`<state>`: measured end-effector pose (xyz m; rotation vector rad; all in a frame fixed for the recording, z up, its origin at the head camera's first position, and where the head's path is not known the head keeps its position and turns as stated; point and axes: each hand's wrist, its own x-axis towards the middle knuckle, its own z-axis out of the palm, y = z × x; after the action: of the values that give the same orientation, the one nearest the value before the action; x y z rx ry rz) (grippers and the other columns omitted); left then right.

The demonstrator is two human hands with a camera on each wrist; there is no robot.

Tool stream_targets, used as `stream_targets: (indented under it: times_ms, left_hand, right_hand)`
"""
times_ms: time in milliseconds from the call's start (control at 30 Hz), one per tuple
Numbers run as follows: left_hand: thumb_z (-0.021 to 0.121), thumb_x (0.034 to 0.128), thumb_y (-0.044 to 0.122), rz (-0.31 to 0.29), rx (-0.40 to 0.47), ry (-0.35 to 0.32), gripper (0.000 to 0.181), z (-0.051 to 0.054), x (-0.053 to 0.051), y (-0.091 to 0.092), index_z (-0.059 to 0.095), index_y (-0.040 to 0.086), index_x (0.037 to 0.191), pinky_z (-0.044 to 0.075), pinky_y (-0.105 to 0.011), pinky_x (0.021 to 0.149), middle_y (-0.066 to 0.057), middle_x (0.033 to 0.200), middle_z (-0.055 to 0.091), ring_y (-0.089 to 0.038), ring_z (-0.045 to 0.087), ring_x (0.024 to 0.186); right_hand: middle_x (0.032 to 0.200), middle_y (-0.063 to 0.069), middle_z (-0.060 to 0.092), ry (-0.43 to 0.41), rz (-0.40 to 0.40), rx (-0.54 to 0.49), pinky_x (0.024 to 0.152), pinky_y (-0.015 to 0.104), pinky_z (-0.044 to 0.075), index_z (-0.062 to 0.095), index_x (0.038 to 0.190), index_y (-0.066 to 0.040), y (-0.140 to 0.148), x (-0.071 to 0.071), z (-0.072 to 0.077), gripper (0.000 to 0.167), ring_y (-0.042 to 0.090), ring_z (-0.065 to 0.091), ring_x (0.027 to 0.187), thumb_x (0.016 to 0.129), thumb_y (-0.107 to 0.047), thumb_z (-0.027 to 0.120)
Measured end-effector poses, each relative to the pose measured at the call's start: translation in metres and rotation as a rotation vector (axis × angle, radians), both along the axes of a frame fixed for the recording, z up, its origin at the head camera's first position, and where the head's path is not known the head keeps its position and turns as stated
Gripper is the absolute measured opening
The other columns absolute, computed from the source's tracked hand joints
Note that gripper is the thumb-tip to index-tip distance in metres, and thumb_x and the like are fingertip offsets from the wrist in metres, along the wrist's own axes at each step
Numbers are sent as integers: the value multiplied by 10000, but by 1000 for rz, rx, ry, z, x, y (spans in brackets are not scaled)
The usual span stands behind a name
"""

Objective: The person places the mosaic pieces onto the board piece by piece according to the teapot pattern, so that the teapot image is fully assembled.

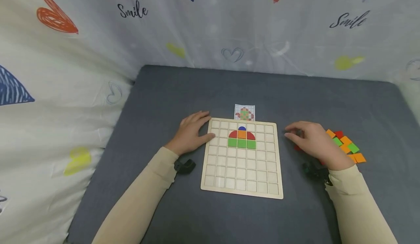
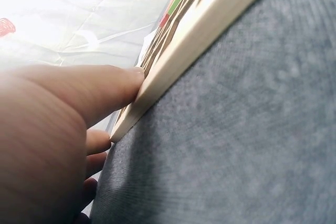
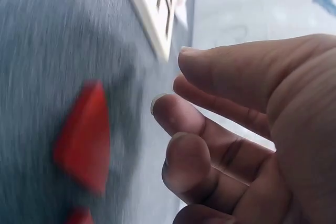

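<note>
Your left hand [image 1: 190,134] lies along the left side of the wooden grid board [image 1: 242,195], its thumb touching the board's left rim and its fingertips by the far left corner. Its fingers are relaxed and extended, steadying contact only, with no grip around the edge. The board lies flat on the grey tabletop [image 1: 183,91], a little left of its middle and well apart from its far edge.

In the board's upper rows you have a blue half-disc [image 1: 242,128] on top, an orange square [image 1: 241,134] under it, a red rounded piece [image 1: 233,134] to the left and another red rounded piece [image 1: 251,136] to the right, then a row of three green squares [image 1: 241,144] below. A small pattern card [image 1: 245,111] meets the board's far edge.

Your right hand [image 1: 316,144] is between the board and the loose tiles [image 1: 345,140] toward the tabletop's right edge. Its fingers bend loosely, the thumb is clear of the fingertips, and it holds nothing. Those tiles are orange, green and red, partly hidden by your hand. In the right wrist view a blurred red piece [image 3: 86,140] lies on the tabletop near your fingers, with another red piece [image 3: 79,217] cut off by the frame.
</note>
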<state>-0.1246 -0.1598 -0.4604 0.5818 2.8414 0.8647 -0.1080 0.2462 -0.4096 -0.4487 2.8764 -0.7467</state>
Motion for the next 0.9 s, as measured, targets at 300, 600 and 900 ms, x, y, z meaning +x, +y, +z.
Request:
stream_targets:
  times_ms: [300, 600, 900]
  left_hand:
    - [699, 1005, 454, -3, 12, 13, 715, -2, 1, -1, 485, 91, 1583, 186, -604, 1264, -98, 1687, 365, -335, 247, 1593]
    - [700, 1004, 444, 3, 24, 18, 704, 2, -2, -4, 494, 92, 1577, 186, -609, 1258, -99, 1680, 377, -337, 253, 1589]
    - [687, 1007, 466, 3, 11, -3, 703, -2, -2, -1, 498, 100, 1577, 178, -594, 1266, -81, 1685, 371, -320, 247, 1593]
  right_hand:
    - [1118, 188, 693, -72, -108, 31, 539, 322, 452, 687, 1315, 0, 53, -6, 9, 344, 165, 563, 631, 1057, -227, 667]
    - [1281, 333, 653, -161, -185, 111, 705, 459, 567, 631, 1384, 18, 91, -10, 17, 445, 503, 631, 1119, 1075, -302, 626]
    - [915, 110, 709, -275, -212, 171, 619, 357, 497, 715, 1021, 10, 100, 0, 15, 361, 270, 616, 805, 984, -348, 742]
